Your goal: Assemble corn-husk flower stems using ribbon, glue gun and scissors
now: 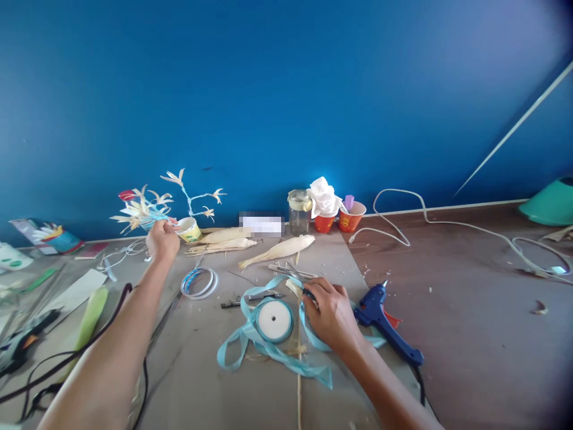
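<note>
At the left, my left hand (163,239) is closed around light blue wrapped stems with pale husk-like flowers (138,210). Beside it a similar flower branch (190,200) rises from a yellow-and-white paper cup (190,230). My right hand (329,310) is bent down over the table with its fingers closed at a small dark object (308,294), mostly hidden. Light blue ribbon (308,334) runs beneath this hand. Left of it lies a ribbon spool (274,320) with a white face, loose loops around it. A blue glue gun (385,322) rests right of my right hand.
Dried corn husks (282,251) lie toward the wall, near a glass jar (299,212) and red paper cups (352,216). White rings (199,283) sit mid-table. A white cable (470,227) crosses the right side. Dark cords (89,343) and tools clutter the left.
</note>
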